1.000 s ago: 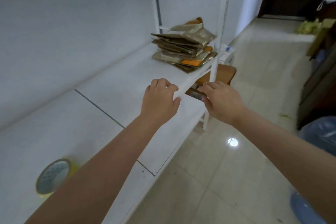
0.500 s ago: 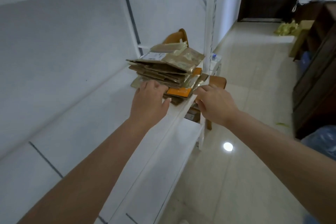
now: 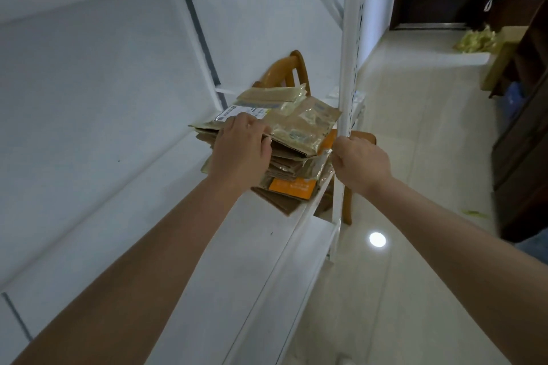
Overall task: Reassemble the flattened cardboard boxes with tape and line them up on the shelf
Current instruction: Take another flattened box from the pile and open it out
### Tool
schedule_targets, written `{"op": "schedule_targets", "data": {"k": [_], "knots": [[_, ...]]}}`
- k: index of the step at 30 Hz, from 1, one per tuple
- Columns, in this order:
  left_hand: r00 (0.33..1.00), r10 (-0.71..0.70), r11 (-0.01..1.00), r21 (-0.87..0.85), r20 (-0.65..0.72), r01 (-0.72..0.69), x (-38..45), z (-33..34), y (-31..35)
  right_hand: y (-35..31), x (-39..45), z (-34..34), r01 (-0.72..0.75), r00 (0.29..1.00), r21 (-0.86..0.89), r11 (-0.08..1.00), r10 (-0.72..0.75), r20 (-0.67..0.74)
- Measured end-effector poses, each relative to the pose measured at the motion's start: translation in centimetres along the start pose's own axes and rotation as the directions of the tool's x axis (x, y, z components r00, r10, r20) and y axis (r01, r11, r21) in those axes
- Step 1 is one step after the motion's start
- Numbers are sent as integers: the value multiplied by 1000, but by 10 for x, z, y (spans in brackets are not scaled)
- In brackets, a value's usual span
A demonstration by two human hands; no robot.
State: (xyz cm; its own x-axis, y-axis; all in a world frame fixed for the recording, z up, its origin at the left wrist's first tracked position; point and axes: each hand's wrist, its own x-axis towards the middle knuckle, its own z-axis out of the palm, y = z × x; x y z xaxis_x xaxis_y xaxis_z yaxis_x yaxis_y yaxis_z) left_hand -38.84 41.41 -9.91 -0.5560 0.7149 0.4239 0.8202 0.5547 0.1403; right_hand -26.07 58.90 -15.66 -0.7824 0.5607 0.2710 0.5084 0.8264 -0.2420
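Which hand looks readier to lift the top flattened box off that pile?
The left hand, probably. It already rests on the top flattened box of the stack, fingers over its near edge. The right hand is beside the stack at the shelf's front edge, fingers curled.

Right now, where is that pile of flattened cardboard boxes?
The pile of flattened cardboard boxes sits mid-frame at the far end of the white shelf, beside the white upright post, between both hands.

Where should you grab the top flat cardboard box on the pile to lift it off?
Take the taped brown flattened cardboard box on top by its near edge, which overhangs the stack of flattened boxes. Come from the front, thumb under and fingers over, as the left hand does.
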Motion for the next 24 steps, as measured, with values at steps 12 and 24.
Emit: {"op": "schedule_targets", "data": {"k": [12,24], "knots": [[992,-103,993,69,77,98,43,30,-20,8,68,34,-374,916,405,834,266,299],[989,-110,994,0,98,111,29,40,-29,-22,86,27,-631,747,776,12,278,604]]}}
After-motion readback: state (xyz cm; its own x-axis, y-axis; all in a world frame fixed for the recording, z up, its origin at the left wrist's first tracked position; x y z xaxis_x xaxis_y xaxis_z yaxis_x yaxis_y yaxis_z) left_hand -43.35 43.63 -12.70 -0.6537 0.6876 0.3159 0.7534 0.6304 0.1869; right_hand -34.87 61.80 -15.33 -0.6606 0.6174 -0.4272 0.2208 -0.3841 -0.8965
